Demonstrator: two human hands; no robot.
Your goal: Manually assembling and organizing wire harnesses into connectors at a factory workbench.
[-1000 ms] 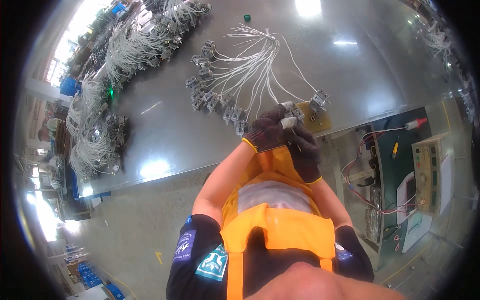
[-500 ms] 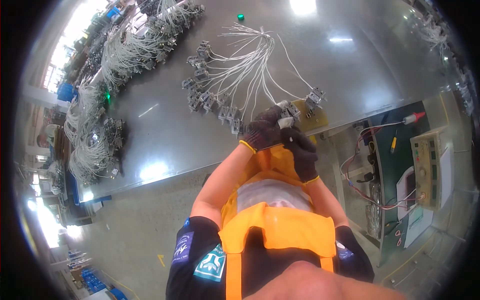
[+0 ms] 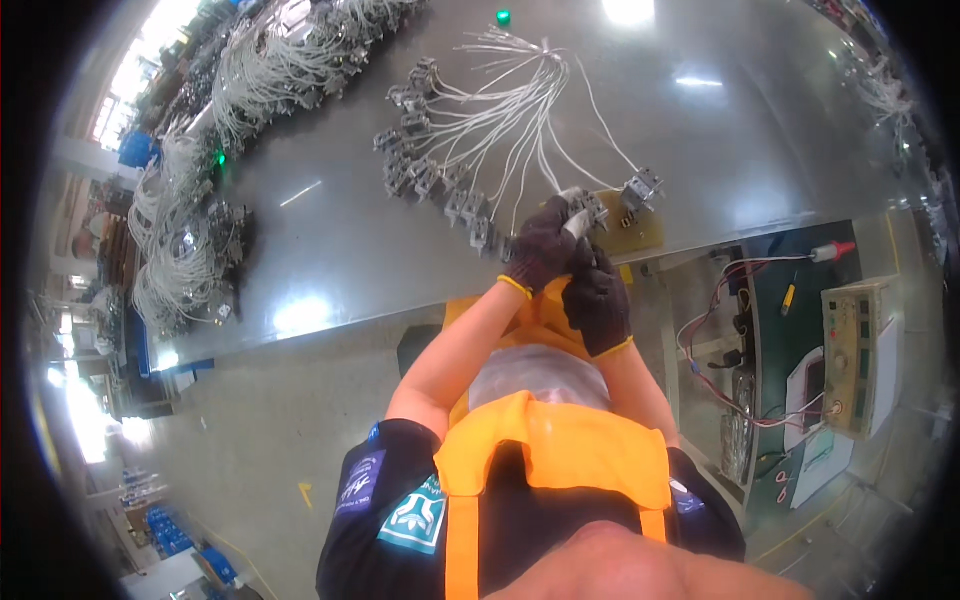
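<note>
Both my hands wear dark gloves with yellow cuffs and meet at the near edge of a grey metal table [image 3: 330, 250]. My left hand [image 3: 540, 250] pinches a small grey connector [image 3: 580, 208] on the end of a white wire. My right hand [image 3: 597, 295] is curled just below it, touching the same piece. The wire belongs to a fanned harness of white wires [image 3: 510, 120] tipped with several grey connectors [image 3: 430, 180]. Another grey connector [image 3: 642, 190] rests on a yellow-brown board [image 3: 645, 232] just right of my hands.
Heaps of white wire harnesses [image 3: 190, 230] cover the table's left and far side. A small green object [image 3: 503, 17] sits at the far edge. To the right, a lower green bench [image 3: 775, 340] carries a beige test instrument [image 3: 858, 345], red and black leads, and a red-tipped probe [image 3: 832, 250].
The view has shifted slightly. My hands stay together at the table edge, still working the same connector; the harness has not moved.
</note>
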